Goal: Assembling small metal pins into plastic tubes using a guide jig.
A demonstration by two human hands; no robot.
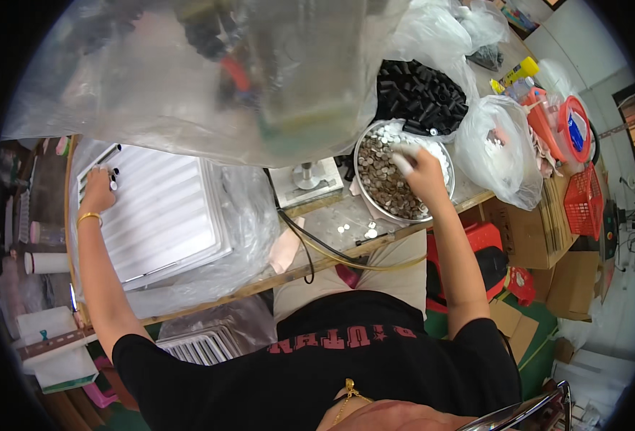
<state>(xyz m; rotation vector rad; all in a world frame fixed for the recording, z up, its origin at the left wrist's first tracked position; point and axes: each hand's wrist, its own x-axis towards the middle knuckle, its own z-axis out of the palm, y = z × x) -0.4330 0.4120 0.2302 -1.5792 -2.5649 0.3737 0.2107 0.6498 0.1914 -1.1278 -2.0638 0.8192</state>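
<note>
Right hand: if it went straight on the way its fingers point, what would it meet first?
The right hand would likely meet the brown discs in the round tray first; depth is unclear, so it may already touch them.

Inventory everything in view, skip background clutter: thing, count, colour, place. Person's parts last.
trays: a stack, white, bench left
bench: one, grey, centre
loose pieces: a few, black and white, by left hand
bowl: one, silvery, bench right
discs: many, brownish, in bowl
white bits: many, white, in bowl and on bench
black tubes: many, black, beyond bowl
metal base: one, silvery, mid-bench
sheet: one, clear, upper centre
cables: several, black and yellowish, bench front
bags: several, clear, upper right
basket: one, red, far right
boxes: several, brown, lower right
shirt: one, black, lower centre
left hand: one, at trays' left
right hand: one, white on fingertips, at bowl
</note>
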